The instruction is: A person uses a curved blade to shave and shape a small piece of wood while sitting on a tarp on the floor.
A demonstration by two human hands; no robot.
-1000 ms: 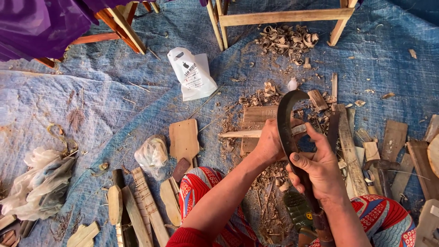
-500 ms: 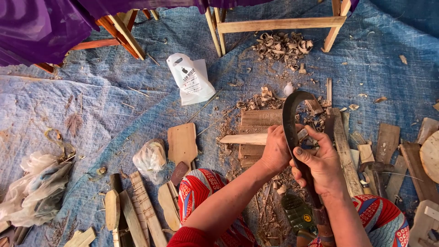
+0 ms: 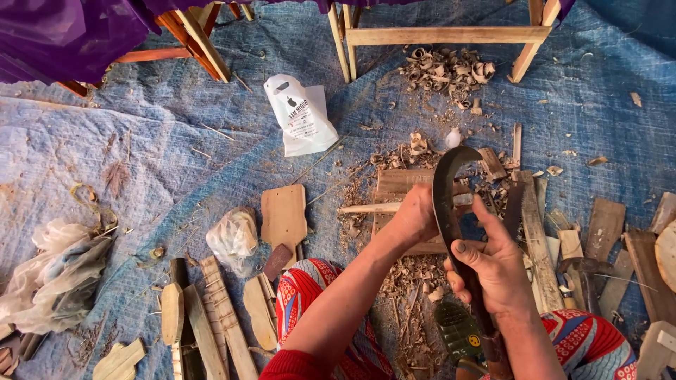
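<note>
My right hand (image 3: 493,264) grips the handle of a dark curved blade (image 3: 445,184) whose hooked tip points up and right. My left hand (image 3: 415,214) holds a pale, pointed wooden stick (image 3: 366,208) that lies crosswise on a wooden block (image 3: 403,181). The blade's edge rests by the stick, right beside my left fingers. Wood shavings (image 3: 412,271) lie heaped under and around the block. My knees in red patterned cloth (image 3: 310,292) frame the spot.
A blue tarp (image 3: 141,155) covers the ground. A white plastic bag (image 3: 299,116) lies at centre. A paddle-shaped board (image 3: 284,214), several wood slats (image 3: 218,317), crumpled plastic (image 3: 53,271), planks (image 3: 605,229) at right, and wooden stool legs (image 3: 436,35) with curls (image 3: 447,74) surround me.
The blade has risen slightly and its tip now sits higher over the block. My left hand keeps its hold on the stick. The view has shifted a little.
</note>
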